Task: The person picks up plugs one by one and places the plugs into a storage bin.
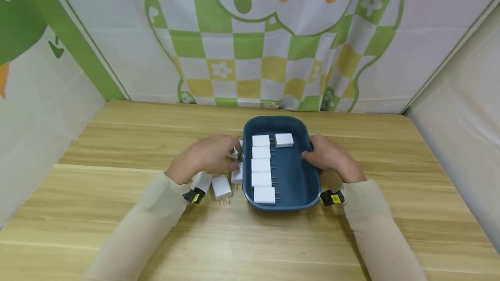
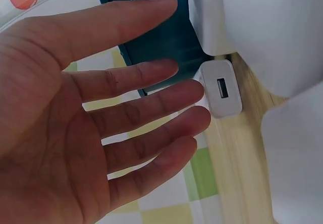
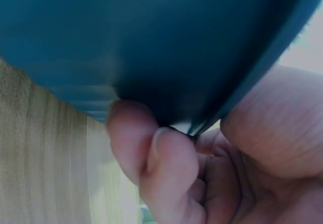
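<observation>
A blue plastic bin (image 1: 291, 179) holds several white charger plugs (image 1: 261, 165), a column along its left side and one at the upper right. My right hand (image 1: 330, 155) grips the bin's right rim, thumb over the inner side; in the right wrist view, the curled fingers (image 3: 169, 168) are under the rim, against the outer wall. Just left of the bin, my left hand (image 1: 208, 154) reaches over loose chargers. Its fingers look spread and nearly straight in the left wrist view, with the fingertips close to a charger with a USB port (image 2: 222, 88). Whether they touch it I cannot tell.
Beside the left wrist lie more loose chargers, one with its prongs toward me (image 1: 222, 187) and a partly hidden one (image 1: 202, 181). The wooden table (image 1: 250, 246) ends at a green-and-white patterned curtain (image 1: 248, 47) behind the bin.
</observation>
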A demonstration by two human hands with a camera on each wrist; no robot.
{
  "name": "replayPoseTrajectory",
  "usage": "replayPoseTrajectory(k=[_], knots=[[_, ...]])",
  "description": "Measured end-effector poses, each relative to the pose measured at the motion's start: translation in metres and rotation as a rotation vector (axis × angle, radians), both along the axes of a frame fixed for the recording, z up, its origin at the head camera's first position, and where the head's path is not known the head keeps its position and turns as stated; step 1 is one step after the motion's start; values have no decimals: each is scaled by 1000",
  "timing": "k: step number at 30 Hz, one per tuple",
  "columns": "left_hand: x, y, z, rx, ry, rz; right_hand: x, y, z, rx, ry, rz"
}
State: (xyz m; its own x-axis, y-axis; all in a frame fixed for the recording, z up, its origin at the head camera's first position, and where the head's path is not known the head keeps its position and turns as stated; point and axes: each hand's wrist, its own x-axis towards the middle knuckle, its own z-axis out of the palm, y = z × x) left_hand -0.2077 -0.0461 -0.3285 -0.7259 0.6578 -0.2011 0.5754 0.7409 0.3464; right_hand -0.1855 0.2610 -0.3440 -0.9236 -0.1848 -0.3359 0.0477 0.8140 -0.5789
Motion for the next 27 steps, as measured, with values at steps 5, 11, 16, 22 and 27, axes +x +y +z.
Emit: replayPoseTrajectory(k=[5, 11, 16, 22, 27], knots=[[3, 5, -3, -1, 9, -42, 0, 1, 0, 1, -1, -3], [7, 11, -8, -48, 4, -37, -1, 1, 0, 7, 0, -5], [8, 11, -11, -68, -5, -24, -1, 0, 0, 9, 6, 3], [9, 12, -11, -71, -26, -31, 0, 1, 0, 2, 12, 4], [9, 14, -15, -68, -37, -36, 0, 1, 0, 3, 12, 4]])
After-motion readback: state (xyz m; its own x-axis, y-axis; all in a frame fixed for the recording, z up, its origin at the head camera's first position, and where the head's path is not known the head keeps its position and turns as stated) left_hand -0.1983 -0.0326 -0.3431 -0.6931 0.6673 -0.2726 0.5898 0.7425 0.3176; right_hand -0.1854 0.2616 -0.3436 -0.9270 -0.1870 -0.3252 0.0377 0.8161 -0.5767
